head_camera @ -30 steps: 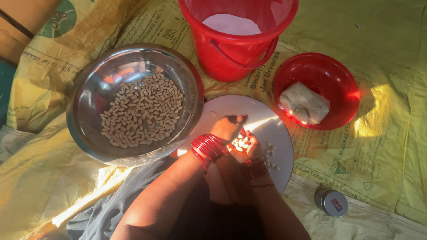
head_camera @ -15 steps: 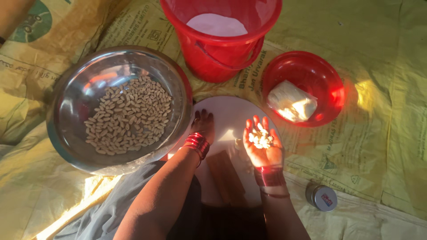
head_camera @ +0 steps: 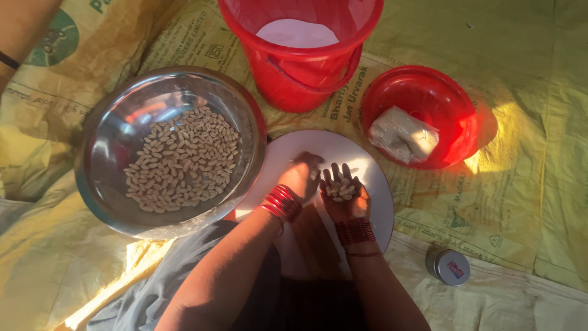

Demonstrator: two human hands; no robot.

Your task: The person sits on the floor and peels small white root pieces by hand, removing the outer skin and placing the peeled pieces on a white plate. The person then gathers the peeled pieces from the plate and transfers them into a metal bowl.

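Observation:
My right hand [head_camera: 343,196] is cupped palm up over a white round plate [head_camera: 373,168], holding a small heap of pale peanuts [head_camera: 340,189]. My left hand [head_camera: 301,175] rests beside it on the plate, fingers curled and touching the right palm's edge. Red bangles sit on both wrists. A steel bowl [head_camera: 110,153] to the left holds a large pile of the same peanuts [head_camera: 180,158].
A red bucket [head_camera: 294,73] with white powder inside stands at the top. A red lid-like dish [head_camera: 456,110] to the right holds a whitish wrapped block [head_camera: 403,135]. A small round tin [head_camera: 449,267] lies at lower right. Yellow sacking covers the floor.
The right hand moved back toward the left hand, still cupping peanuts. The left hand shifted right on the plate to meet it. The camera view drifted slightly.

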